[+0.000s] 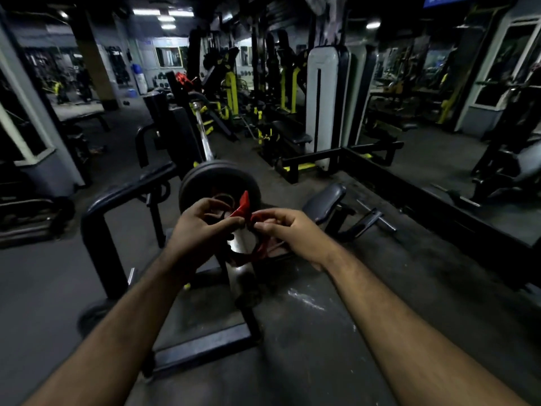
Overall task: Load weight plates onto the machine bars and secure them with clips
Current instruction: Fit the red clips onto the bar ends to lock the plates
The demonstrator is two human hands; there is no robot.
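Observation:
A red clip sits at the near end of a chrome bar, right in front of a dark weight plate loaded on that bar. My left hand pinches the clip's left side with thumb and fingers. From the right, my right hand pinches its other side. The clip's red ring curves round below my fingers, around the shiny bar end. A red lever tab points up between both hands. Another red clip shows at the bar's far end.
A black steel frame stands left of the plate, with its base on the dark floor. A small padded seat and a loose handle lie to the right. Black and yellow machines fill the background.

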